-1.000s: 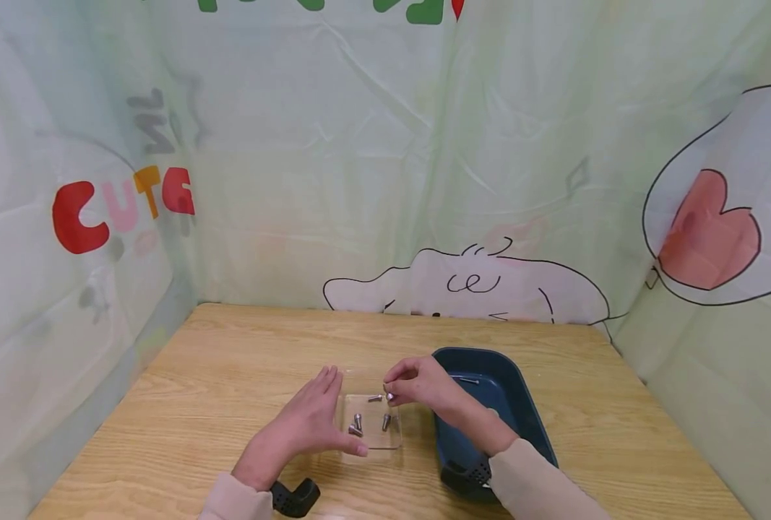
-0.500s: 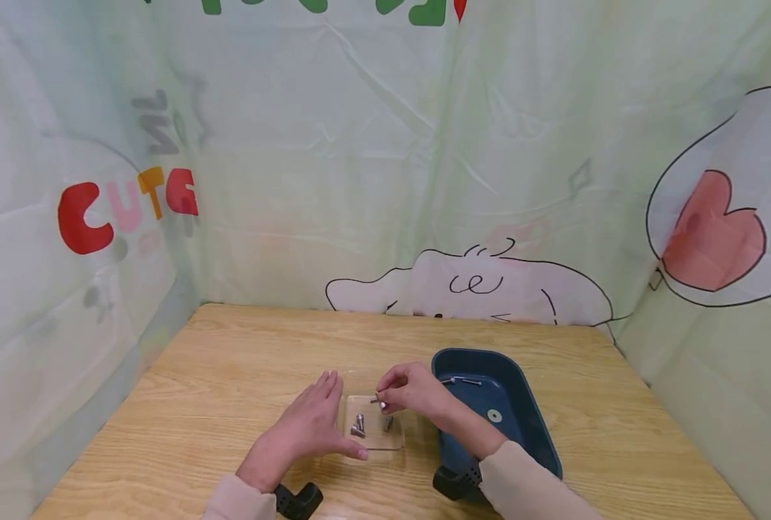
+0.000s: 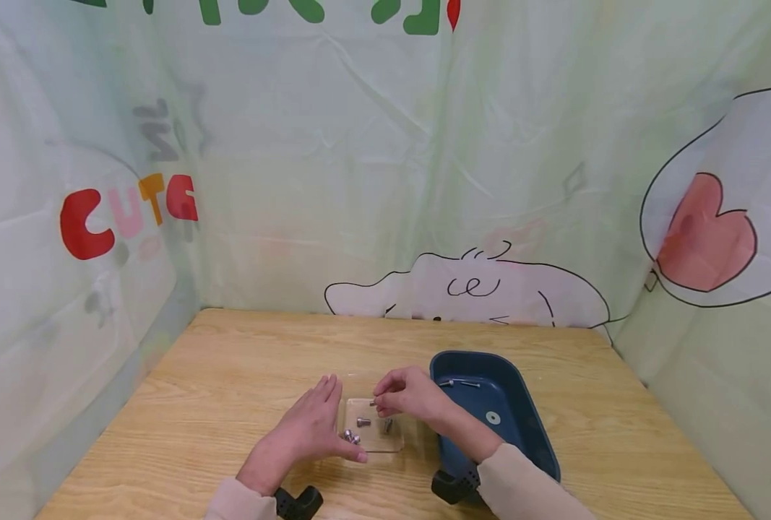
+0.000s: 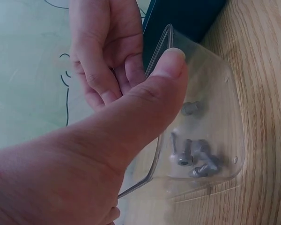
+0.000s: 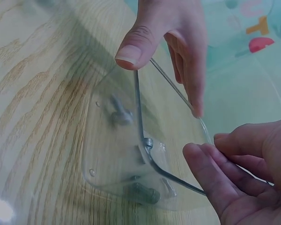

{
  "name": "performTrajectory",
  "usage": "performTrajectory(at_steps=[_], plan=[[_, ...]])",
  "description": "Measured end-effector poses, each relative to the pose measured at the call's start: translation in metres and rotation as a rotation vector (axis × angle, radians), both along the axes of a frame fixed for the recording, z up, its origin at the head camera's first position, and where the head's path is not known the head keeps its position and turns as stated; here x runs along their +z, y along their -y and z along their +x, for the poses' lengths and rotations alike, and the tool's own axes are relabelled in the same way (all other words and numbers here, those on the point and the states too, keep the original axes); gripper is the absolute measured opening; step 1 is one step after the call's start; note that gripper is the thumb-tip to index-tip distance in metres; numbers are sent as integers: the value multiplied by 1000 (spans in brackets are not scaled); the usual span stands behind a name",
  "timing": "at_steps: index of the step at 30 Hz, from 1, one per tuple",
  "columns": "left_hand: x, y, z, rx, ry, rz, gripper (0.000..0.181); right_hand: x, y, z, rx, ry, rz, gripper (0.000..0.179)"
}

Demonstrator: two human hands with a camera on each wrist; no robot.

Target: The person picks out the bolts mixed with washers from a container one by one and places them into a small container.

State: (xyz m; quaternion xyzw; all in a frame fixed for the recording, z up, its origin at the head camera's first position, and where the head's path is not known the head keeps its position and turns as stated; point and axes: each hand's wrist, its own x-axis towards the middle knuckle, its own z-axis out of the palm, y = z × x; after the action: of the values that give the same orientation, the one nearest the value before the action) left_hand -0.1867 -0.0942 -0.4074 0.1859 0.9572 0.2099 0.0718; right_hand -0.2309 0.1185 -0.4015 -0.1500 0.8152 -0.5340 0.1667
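Observation:
A clear plastic box (image 3: 375,449) stands on the table with several metal bolts (image 3: 363,422) lying in it. My left hand (image 3: 310,422) holds its left side, the thumb over the near rim and the straighter fingers along the far side. Over the box's far right part, my right hand (image 3: 414,396) has its fingers loosely bent. In the right wrist view the right hand (image 5: 243,164) shows no bolt at its fingertips. One bolt (image 5: 148,143) stands out through the box wall there. Several bolts (image 4: 199,157) lie bunched in the left wrist view.
A dark blue tray (image 3: 533,412) sits right of the box under my right forearm. It holds long screws (image 3: 466,383) and a pale washer (image 3: 493,417). Wooden tabletop (image 3: 261,339) surrounds both, and a printed curtain (image 3: 307,180) hangs behind.
My right hand has lowered slightly and moved left over the box, and the bolt it pinched has left its fingers. Bolts in the box have shifted. My left hand stays at the box.

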Motion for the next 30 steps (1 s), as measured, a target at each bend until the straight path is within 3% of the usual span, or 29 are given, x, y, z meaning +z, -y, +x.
performTrajectory(at_steps=[20,30], plan=[[-3,0,-1,22,27,96,129,8,-40,-4,-54,26,-134,26],[5,-12,-9,-42,-31,87,125,14,-64,-9,-107,5,-130,27]])
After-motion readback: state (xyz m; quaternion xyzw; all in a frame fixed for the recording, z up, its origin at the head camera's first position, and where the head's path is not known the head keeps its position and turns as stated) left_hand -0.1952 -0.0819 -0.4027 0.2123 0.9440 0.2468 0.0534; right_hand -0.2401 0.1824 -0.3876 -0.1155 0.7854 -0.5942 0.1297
